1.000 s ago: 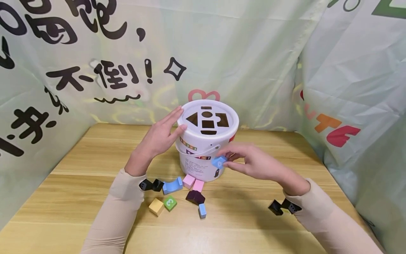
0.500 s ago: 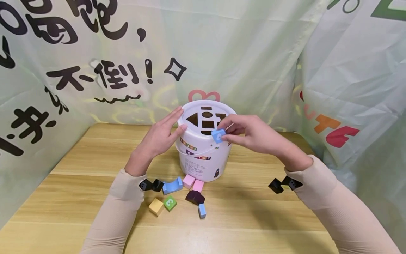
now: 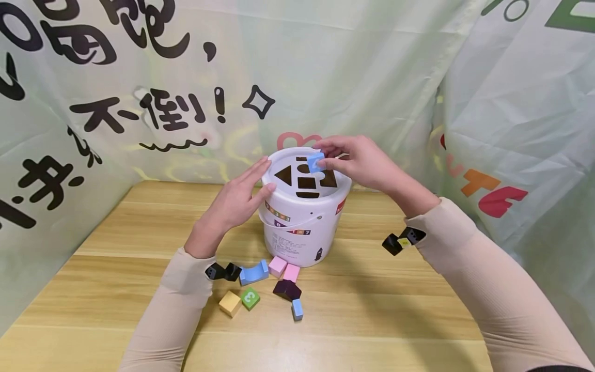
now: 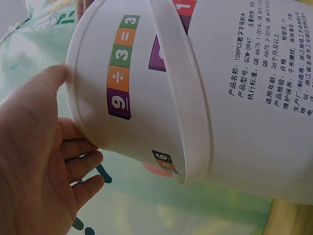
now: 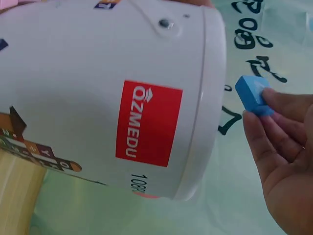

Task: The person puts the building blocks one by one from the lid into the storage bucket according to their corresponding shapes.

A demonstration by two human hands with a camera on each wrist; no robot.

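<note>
A white bucket (image 3: 297,237) stands upright on the table, its lid (image 3: 283,155) cut with several shaped holes: a triangle, a circle, a square and others. My left hand (image 3: 234,199) rests against the lid's left rim; in the left wrist view its fingers (image 4: 83,166) lie fairly straight along the bucket's edge. Above the lid, my right hand (image 3: 364,160) pinches a small blue block (image 3: 315,161) between thumb and fingertips. The right wrist view shows that blue block (image 5: 252,94) apart from the rim, held over the lid side.
In front of the bucket lie a blue curved block (image 3: 254,273), pink blocks (image 3: 278,266), a dark purple block (image 3: 287,290), a small blue block (image 3: 297,310), a green block (image 3: 250,298) and a yellow block (image 3: 230,304). A printed curtain (image 3: 362,77) hangs behind the table (image 3: 372,320).
My right hand has carried the blue block up from beside the bucket's front wall to above the lid. The left hand stays on the rim, and the loose blocks have not moved.
</note>
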